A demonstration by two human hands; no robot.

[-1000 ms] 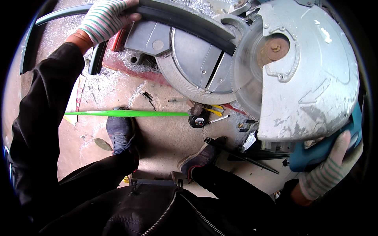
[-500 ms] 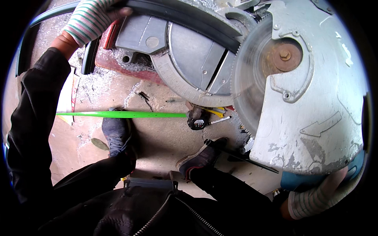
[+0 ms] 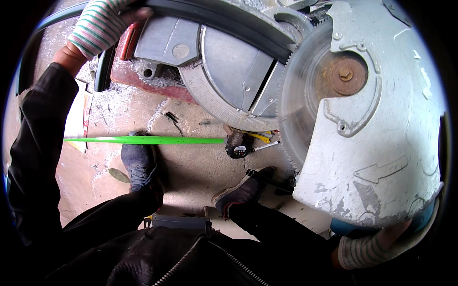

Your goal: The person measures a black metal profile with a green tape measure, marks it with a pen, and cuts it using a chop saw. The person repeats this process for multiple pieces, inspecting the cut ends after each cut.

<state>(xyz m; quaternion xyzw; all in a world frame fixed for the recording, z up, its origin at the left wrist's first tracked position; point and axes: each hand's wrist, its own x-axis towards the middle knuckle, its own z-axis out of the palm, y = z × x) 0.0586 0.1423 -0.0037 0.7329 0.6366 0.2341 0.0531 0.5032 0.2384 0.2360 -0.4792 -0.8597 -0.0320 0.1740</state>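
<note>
My left hand (image 3: 102, 26), in a white glove with green stripes, is closed over a long black profile strip (image 3: 219, 19) at the upper left. The strip lies across the grey metal bed (image 3: 234, 66) of a mitre saw, and its right end is beside the toothed blade (image 3: 305, 90). Blurring on the blade suggests it is spinning. A worn white guard (image 3: 377, 162) covers much of the blade. At the lower right my right hand (image 3: 372, 245), in a matching glove, is wrapped round the blue saw handle (image 3: 341, 228); the guard hides part of its fingers.
A black tape measure (image 3: 236, 150) with a bright green blade (image 3: 152, 140) extends across the floor by my shoes. Pens and a yellow tool (image 3: 257, 136) lie beside it. Metal shavings cover the ground at the left, near a shorter black profile piece (image 3: 102, 71).
The saw head and guard have shifted a little lower and left in the picture, my right hand along with them. My left hand stays on the strip; the whole view has slid slightly.
</note>
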